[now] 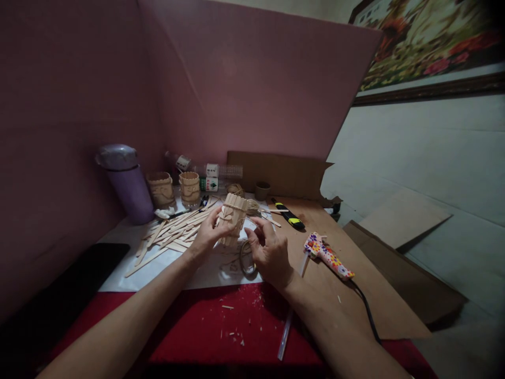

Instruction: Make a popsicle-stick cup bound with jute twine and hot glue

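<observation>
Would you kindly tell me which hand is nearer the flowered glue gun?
Right: the right hand is left of the glue gun; the left hand is farther left, holding the stick cup.

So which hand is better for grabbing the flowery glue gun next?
Probably the right hand: it's nearer the flower-patterned glue gun, while the left hand is holding the craft-stick cup.
</observation>
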Tool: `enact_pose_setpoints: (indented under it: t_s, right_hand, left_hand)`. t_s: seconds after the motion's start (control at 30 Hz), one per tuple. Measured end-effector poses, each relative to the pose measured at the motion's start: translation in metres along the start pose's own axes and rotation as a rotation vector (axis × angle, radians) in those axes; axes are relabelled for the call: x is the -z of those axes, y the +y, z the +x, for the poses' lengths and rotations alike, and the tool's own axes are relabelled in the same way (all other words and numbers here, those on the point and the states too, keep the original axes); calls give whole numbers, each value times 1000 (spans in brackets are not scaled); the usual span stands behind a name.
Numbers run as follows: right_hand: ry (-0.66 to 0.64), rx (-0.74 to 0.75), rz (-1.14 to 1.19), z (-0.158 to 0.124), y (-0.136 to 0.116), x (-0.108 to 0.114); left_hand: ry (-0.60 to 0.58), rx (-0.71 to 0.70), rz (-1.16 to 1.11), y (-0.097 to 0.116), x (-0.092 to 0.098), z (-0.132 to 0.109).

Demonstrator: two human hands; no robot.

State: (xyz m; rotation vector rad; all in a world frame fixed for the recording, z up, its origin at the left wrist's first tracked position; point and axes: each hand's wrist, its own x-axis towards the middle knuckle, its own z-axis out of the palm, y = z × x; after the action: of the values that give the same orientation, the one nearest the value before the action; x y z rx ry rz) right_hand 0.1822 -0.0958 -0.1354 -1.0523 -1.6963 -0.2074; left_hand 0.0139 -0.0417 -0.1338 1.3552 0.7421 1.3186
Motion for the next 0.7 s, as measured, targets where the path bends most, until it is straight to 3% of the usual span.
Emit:
enact_pose_setpoints:
  t_s: [0.2, 0.43, 0.7]
  right_hand:
    - [-19, 19, -15, 1, 0, 2]
    - [-14, 15, -29, 3, 3, 1]
    - [-7, -36, -76, 5, 12, -1]
  left_hand:
    - [13, -14, 95, -4, 3, 2]
    - [51, -59, 236, 5, -5, -1]
    - [66, -85, 223, 8, -11, -3]
